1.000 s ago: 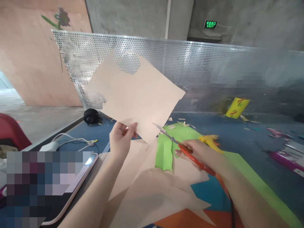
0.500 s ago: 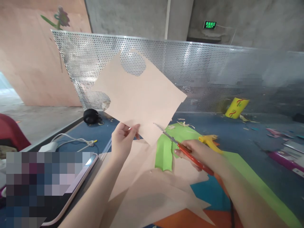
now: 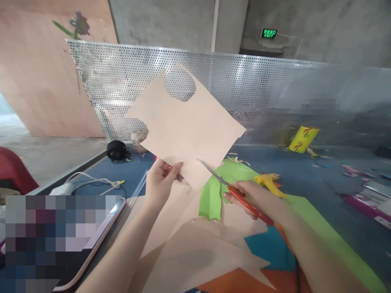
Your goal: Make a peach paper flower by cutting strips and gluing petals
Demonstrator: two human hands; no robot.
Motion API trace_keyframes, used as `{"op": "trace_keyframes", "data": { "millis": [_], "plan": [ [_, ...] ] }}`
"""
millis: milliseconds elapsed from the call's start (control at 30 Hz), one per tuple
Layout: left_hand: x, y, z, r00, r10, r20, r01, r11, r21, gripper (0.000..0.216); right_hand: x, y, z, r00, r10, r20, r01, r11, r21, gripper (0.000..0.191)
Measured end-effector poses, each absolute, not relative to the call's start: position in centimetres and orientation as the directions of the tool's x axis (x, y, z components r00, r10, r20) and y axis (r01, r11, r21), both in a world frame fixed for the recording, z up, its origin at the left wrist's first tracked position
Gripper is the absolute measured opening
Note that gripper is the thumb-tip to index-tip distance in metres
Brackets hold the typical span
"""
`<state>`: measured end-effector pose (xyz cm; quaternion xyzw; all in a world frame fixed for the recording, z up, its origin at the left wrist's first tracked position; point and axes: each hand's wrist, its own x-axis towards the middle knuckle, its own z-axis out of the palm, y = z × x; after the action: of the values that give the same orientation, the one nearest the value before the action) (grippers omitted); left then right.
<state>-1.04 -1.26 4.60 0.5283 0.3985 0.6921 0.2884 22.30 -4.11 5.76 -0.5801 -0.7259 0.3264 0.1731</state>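
My left hand (image 3: 161, 182) pinches the lower edge of a pale peach sheet of paper (image 3: 189, 130) and holds it up, tilted, above the table. The sheet has a round hole cut near its top and a curved bite out of its left side. My right hand (image 3: 256, 197) grips red-handled scissors (image 3: 235, 190); the blades point up-left and their tip lies against the sheet's lower corner. More peach paper (image 3: 195, 252) lies flat under both hands.
Green paper (image 3: 214, 191), orange and blue sheets cover the blue table (image 3: 305, 171). A yellow glue gun (image 3: 270, 181) lies behind my right hand. A tablet (image 3: 100, 228) and white cable sit at left, a perforated metal screen (image 3: 259, 93) stands behind, and a yellow packet (image 3: 302, 138) leans against it.
The held sheet has drifted a little to the right and turned slightly, with my left hand following. The scissors and right hand have stayed almost in place.
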Motion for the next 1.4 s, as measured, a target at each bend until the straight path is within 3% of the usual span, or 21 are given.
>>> {"op": "trace_keyframes", "data": {
  "millis": [700, 1000, 1400],
  "plan": [
    [-0.1, -1.8, 4.3, -0.201, 0.861, 0.467, -0.01, -0.478, 0.878, 0.013, 21.8, -4.2, 6.2, -0.245, 0.959, -0.14, 0.755, 0.098, -0.648, 0.036],
    [0.6, -1.8, 4.0, -0.19, 0.881, 0.434, -0.069, -0.453, 0.889, 0.018, 22.3, -3.9, 5.3, -0.284, 0.954, -0.1, 0.706, 0.137, -0.695, 0.032],
    [0.7, -2.0, 3.5, -0.114, 0.886, 0.45, -0.049, -0.457, 0.888, 0.011, 22.0, -4.0, 5.6, -0.256, 0.961, -0.109, 0.765, 0.133, -0.63, 0.034]
  ]
}}
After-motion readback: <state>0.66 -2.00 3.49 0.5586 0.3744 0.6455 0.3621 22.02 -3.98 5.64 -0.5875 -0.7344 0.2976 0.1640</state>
